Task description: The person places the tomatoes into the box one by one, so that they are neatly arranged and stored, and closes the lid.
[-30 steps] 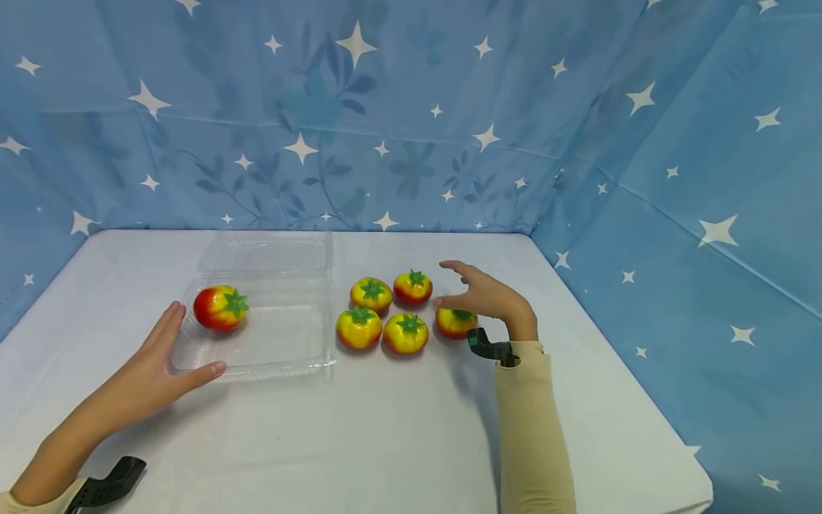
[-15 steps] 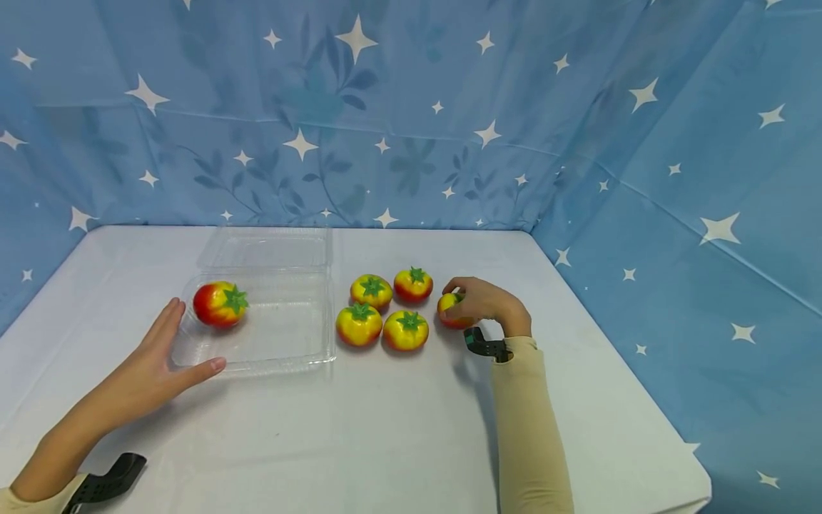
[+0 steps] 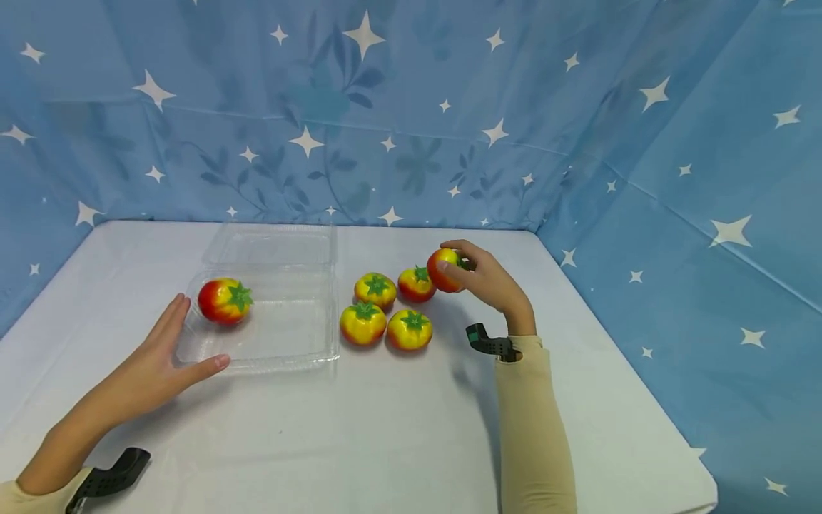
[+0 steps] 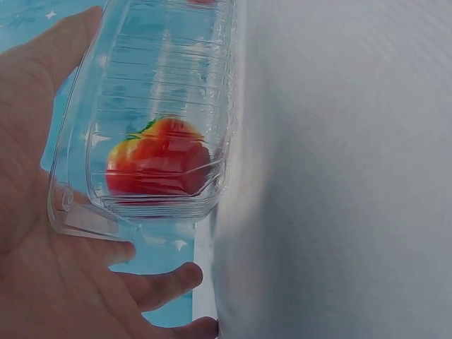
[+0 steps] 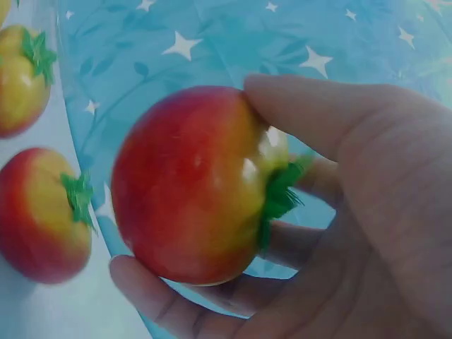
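Observation:
My right hand (image 3: 489, 280) holds a red-and-yellow toy tomato (image 5: 191, 187) between thumb and fingers, raised off the table near the others. Its green leafy top faces my palm in the right wrist view. At the left, my left hand (image 3: 150, 371) rests with straight, spread fingers and thumb against the near left corner of a clear plastic box (image 3: 282, 359). Another toy tomato (image 3: 225, 301) lies on its side inside the box, at the left end. The left wrist view shows this tomato through the clear wall (image 4: 152, 205), beside the palm.
Several more toy tomatoes stand in a cluster right of the box, among them a near one (image 3: 409, 330) and a far one (image 3: 416, 285). The box's clear lid (image 3: 270, 246) lies folded back behind it. A starry blue curtain (image 3: 411, 107) borders the white table (image 3: 359, 435).
My right hand came down over the rightmost tomato, took hold of it, then lifted it up and slightly left. The left hand has stayed at the box.

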`<state>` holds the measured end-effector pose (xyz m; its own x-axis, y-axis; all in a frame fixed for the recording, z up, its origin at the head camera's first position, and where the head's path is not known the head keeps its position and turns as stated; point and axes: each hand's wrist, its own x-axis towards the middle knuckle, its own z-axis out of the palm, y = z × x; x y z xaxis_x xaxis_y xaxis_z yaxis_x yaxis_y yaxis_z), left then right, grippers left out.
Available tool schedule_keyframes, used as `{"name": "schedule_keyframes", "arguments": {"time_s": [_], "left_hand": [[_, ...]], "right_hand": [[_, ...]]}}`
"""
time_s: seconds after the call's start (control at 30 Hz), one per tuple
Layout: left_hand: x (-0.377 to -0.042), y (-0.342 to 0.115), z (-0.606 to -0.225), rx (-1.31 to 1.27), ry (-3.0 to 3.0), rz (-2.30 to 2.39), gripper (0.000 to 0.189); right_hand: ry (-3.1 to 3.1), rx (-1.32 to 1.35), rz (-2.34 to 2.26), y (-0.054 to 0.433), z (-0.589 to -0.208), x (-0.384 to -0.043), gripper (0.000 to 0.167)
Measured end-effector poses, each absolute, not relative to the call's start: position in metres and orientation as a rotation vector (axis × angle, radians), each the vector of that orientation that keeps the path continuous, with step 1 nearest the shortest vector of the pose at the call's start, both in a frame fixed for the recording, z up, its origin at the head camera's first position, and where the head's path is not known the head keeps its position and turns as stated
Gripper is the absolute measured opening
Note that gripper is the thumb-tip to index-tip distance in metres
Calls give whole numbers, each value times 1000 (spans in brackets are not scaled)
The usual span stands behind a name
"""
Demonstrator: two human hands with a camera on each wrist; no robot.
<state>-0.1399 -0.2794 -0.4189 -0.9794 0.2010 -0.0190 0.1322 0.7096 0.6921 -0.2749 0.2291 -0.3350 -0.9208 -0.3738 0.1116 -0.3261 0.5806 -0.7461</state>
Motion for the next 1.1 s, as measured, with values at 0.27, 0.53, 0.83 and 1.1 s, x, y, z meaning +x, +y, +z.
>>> {"name": "schedule_keyframes", "arguments": {"time_s": [0.27,0.53,0.83,1.1], "left_hand": [[-141,-279,-417,272,2820,1140,122],[-139,-282,-417,268,2795,1155,122],[-135,-285,-418,263,2754,1186,125],[-137,-283,-417,265,2745,1183,124]], "right_hand": [[2574,-712,-1647,216,-330,-276,49],[2531,-619,-1774,194,-327,-273,64],[2464,-824,-1721,156,-320,-267,67],[2406,-961,-1717,109,-310,-259,68]]}}
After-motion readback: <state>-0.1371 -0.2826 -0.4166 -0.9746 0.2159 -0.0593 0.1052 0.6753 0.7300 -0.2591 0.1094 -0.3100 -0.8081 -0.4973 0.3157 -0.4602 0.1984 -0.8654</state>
